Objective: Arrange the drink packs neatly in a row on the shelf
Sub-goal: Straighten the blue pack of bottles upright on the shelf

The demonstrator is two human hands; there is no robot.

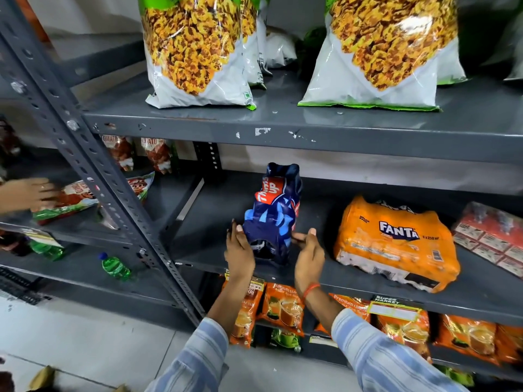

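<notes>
Now both hands are flanking the blue drink pack [273, 219] on the shelf [353, 281]. Left hand [239, 248] and right hand [308, 257] are touching its near end, fingers loosely spread. Well apart to its right, the orange pack [396, 241] is lying flat.

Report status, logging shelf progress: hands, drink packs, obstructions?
Left hand and right hand flank blue Thums Up pack, near end. Fanta pack apart, right. Nothing between.

Blue Thums Up pack [273, 219] endwise on shelf [311, 281]; orange Fanta pack [396, 244] right

Blue pack [276, 213] reads "Thums Up"; orange pack [396, 239] reads "FANTA".
</notes>
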